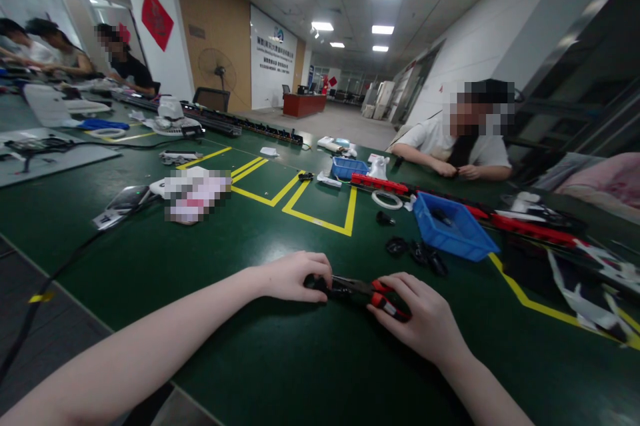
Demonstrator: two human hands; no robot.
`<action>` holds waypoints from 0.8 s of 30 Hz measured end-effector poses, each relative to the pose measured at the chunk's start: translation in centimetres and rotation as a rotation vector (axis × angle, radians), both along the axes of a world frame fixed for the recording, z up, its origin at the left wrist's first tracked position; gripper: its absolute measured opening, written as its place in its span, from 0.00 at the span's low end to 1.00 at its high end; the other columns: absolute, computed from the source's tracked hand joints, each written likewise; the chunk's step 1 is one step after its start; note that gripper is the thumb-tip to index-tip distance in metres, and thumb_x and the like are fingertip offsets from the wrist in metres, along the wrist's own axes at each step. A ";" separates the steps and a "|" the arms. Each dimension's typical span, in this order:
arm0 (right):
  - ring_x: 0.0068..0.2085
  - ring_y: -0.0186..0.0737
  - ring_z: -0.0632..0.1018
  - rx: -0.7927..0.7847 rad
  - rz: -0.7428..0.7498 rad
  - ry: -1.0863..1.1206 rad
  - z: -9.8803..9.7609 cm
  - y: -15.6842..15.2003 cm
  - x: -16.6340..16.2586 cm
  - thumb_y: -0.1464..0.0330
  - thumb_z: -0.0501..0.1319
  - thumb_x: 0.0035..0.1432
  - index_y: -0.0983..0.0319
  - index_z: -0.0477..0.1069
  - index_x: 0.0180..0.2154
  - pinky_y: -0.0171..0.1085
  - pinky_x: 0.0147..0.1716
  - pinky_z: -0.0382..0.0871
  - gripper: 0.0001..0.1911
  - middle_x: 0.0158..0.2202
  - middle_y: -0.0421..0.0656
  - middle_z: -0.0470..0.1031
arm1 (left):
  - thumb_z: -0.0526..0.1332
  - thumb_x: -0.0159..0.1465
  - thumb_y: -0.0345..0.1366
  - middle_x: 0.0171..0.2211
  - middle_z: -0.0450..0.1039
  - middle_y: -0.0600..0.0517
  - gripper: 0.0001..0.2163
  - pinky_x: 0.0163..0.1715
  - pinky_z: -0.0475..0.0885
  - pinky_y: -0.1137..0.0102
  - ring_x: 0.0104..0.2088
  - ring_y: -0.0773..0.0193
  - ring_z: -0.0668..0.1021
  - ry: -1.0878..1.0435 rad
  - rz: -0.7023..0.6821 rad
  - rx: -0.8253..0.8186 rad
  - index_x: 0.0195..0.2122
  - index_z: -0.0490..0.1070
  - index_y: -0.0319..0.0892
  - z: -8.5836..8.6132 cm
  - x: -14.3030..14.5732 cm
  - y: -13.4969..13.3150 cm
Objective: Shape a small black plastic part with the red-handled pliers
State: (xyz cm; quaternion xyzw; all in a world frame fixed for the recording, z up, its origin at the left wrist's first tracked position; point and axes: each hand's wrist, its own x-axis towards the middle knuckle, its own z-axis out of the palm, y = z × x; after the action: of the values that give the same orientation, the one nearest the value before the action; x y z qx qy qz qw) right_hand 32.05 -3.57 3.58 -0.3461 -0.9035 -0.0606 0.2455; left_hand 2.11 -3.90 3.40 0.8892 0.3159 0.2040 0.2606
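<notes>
Both my hands rest low on the green table [260, 353]. My right hand [425, 321] is closed round the red and black handles of a pair of pliers [371, 293]. The jaws of the pliers point left, towards my left hand [295, 277]. That hand is curled, its fingertips pinching a small black part [319, 285] at the tip of the pliers. What the part is I cannot make out.
A blue bin [453, 227] and several small black parts [417, 251] lie just beyond my hands. Yellow tape lines [320, 218], a white tape ring [386, 199] and long red and black strips [530, 226] cross the table. A person sits at the far right; others sit far left.
</notes>
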 end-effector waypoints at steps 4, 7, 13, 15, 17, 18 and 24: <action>0.39 0.45 0.79 0.044 -0.009 0.004 -0.2 0.1 0.1 0.57 0.62 0.58 0.61 0.72 0.47 0.42 0.36 0.74 0.19 0.43 0.48 0.78 | 0.67 0.63 0.38 0.49 0.71 0.49 0.09 0.46 0.70 0.68 0.44 0.61 0.77 -0.024 -0.013 -0.017 0.43 0.74 0.42 -0.2 -0.1 0.1; 0.40 0.45 0.79 0.059 0.007 -0.004 -0.2 0.0 0.0 0.57 0.63 0.58 0.61 0.72 0.48 0.42 0.37 0.74 0.19 0.43 0.49 0.78 | 0.67 0.62 0.37 0.48 0.72 0.49 0.10 0.45 0.70 0.69 0.43 0.61 0.77 -0.048 -0.010 -0.028 0.43 0.75 0.42 -0.5 0.0 0.2; 0.41 0.46 0.79 0.077 0.059 -0.025 -0.4 -0.2 -0.4 0.59 0.64 0.57 0.63 0.71 0.48 0.43 0.38 0.74 0.20 0.43 0.50 0.77 | 0.68 0.61 0.37 0.47 0.72 0.48 0.10 0.44 0.70 0.68 0.43 0.61 0.77 -0.066 -0.002 -0.048 0.43 0.75 0.41 -0.5 0.2 0.2; 0.41 0.46 0.79 0.077 0.066 -0.031 -0.4 -0.2 -0.5 0.60 0.64 0.57 0.62 0.71 0.49 0.44 0.38 0.74 0.20 0.43 0.50 0.77 | 0.68 0.61 0.37 0.47 0.72 0.49 0.10 0.44 0.70 0.68 0.43 0.60 0.77 -0.058 0.000 -0.047 0.43 0.75 0.41 -0.4 0.2 0.2; 0.41 0.47 0.78 0.071 0.065 -0.038 -0.5 -0.2 -0.6 0.61 0.64 0.57 0.62 0.71 0.48 0.44 0.38 0.74 0.19 0.43 0.50 0.77 | 0.68 0.61 0.37 0.47 0.72 0.49 0.10 0.44 0.70 0.68 0.43 0.60 0.77 -0.051 0.003 -0.044 0.43 0.75 0.41 -0.3 0.2 0.2; 0.41 0.47 0.78 0.065 0.064 -0.043 -0.6 -0.2 -0.6 0.61 0.64 0.57 0.62 0.71 0.48 0.44 0.38 0.74 0.19 0.43 0.50 0.77 | 0.68 0.61 0.37 0.48 0.72 0.48 0.10 0.44 0.70 0.68 0.43 0.60 0.77 -0.049 0.004 -0.041 0.43 0.75 0.41 -0.3 0.2 0.2; 0.39 0.46 0.78 0.032 0.067 -0.046 -0.6 -0.3 -0.6 0.62 0.65 0.56 0.62 0.70 0.46 0.43 0.37 0.74 0.18 0.41 0.49 0.76 | 0.67 0.62 0.37 0.48 0.72 0.48 0.10 0.45 0.70 0.68 0.44 0.60 0.77 -0.045 0.002 -0.031 0.43 0.75 0.41 -0.5 0.2 0.2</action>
State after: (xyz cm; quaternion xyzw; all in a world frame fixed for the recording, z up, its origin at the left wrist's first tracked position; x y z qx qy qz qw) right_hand 31.42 -3.84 2.95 -0.3102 -0.9189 -0.0746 0.2319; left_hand 2.29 -3.65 2.94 0.8799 0.3141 0.2194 0.2812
